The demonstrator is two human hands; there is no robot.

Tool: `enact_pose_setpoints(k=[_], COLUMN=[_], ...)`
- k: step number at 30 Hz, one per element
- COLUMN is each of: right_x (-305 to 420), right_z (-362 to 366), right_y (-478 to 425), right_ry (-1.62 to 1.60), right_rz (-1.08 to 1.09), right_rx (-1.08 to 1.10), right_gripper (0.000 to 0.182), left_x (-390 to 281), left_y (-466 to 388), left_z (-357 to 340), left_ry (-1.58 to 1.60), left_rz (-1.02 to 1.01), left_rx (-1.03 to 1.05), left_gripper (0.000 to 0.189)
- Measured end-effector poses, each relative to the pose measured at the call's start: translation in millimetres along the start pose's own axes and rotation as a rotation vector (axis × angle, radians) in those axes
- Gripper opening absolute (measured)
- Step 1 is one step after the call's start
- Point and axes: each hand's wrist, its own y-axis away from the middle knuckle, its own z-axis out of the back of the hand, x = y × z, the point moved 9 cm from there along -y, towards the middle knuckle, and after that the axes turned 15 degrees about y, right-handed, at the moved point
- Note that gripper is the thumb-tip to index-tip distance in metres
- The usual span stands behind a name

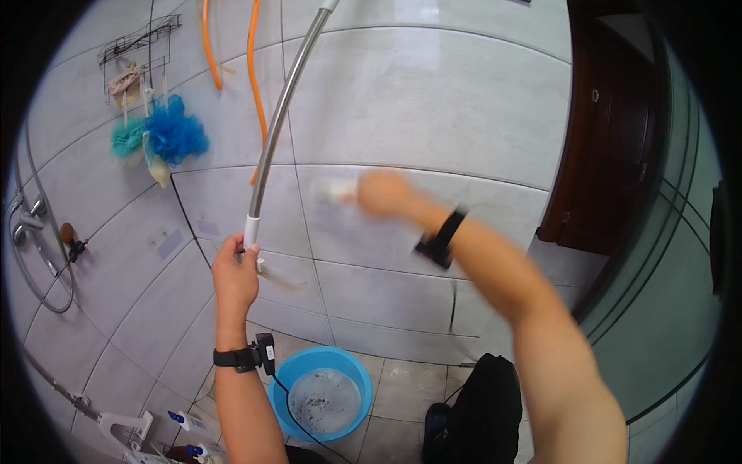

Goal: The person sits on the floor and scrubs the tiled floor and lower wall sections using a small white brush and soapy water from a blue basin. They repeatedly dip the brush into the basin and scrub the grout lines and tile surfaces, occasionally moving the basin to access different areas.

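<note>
My left hand (236, 272) grips the white lower end of a metal pole (284, 104), which slants up past the top edge of the view. Just below the fingers, a small white fitting and a pale, blurred strip (284, 282) show in front of the tiles. Reaching across to the grey tiled wall (429, 110), my right hand (385, 194) is closed around a small whitish object (336, 190). Motion blur hides what that object is and whether it touches the wall. A black strap with a device is on each wrist.
On the floor stands a blue plastic basin (362, 400) of sudsy water, with a black cable across it. Orange hoses (253, 64), a wire rack (139, 40) and a blue bath pouf (174, 130) hang at the left. Pump bottles (194, 424) stand lower left; a dark wooden door (614, 133) is right.
</note>
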Motion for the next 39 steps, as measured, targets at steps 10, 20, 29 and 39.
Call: enact_pose_setpoints(k=[10,20,29,39], right_x=[319.1,378.6,329.6,125.2], right_z=[-493.5,-554.9,-480.2,-259.8], right_y=[306.7,378.5,338.9,233.0], right_ry=[-0.566,-0.636,-0.742,-0.577], right_rz=[0.212,-0.258,-0.042,-0.202], right_rx=[0.965,1.111,1.019,0.430], right_gripper=[0.037,0.024,0.041,0.047], left_x=[-0.2,8.2,5.6,14.2], left_y=[14.4,8.5,8.9,5.5], left_z=[-22.4,-18.1,-30.7,-36.5], left_ry=[0.121,0.120,0.146,0.109], left_rz=[0.037,-0.010,-0.011,0.024], left_rx=[0.106,0.136,0.136,0.153], left_gripper=[0.032,0.028,0.027,0.024])
